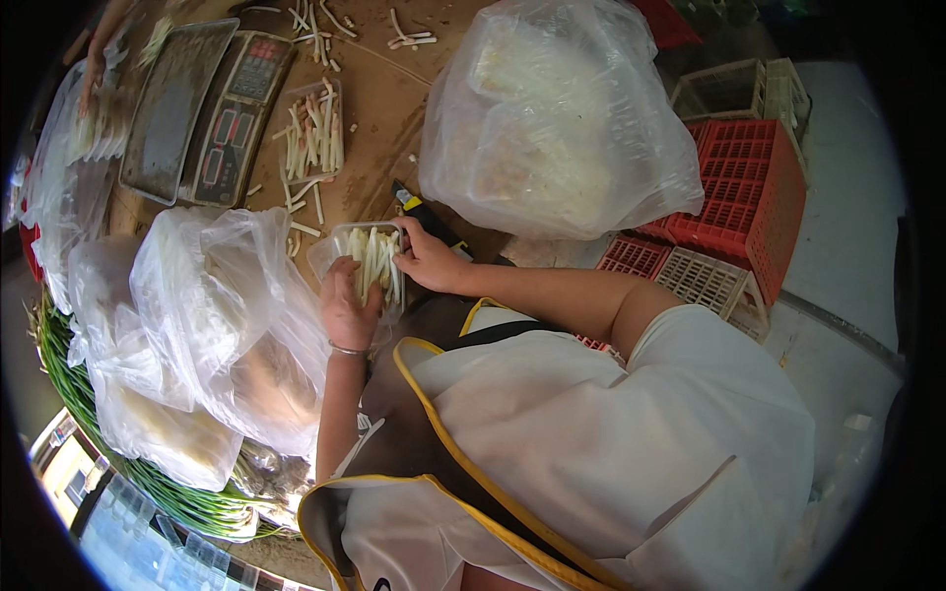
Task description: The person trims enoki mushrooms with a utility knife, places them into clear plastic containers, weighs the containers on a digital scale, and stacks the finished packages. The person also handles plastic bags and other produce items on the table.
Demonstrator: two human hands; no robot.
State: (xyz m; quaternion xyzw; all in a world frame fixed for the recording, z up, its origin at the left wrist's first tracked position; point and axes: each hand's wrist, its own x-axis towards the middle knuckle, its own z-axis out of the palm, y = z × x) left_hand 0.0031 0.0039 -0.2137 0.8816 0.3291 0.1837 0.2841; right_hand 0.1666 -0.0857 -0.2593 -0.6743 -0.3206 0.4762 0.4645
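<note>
A small clear plastic tray (pixel 322 258) filled with cut white stalks (pixel 374 256) is between my hands at the table's near edge. My left hand (pixel 352 303), a thin bracelet at its wrist, has its fingers bent over the stalks at the tray's near left. My right hand (pixel 432 258) grips the tray's right side, its thumb and fingertips at the rim. Just beyond my right hand lies a yellow and black utility knife (pixel 424 213). A second clear tray (pixel 338 128) on the table holds more stalks, some pinkish at the ends.
A digital scale (pixel 225 148) with a metal pan (pixel 169 118) stands at the left. Stuffed plastic bags (pixel 222 295) lie near left, another large bag (pixel 562 128) at right. Long green stalks (pixel 148 478) edge the table. Red crates (pixel 749 187) stand right. Another person's hand (pixel 94 74) is far left.
</note>
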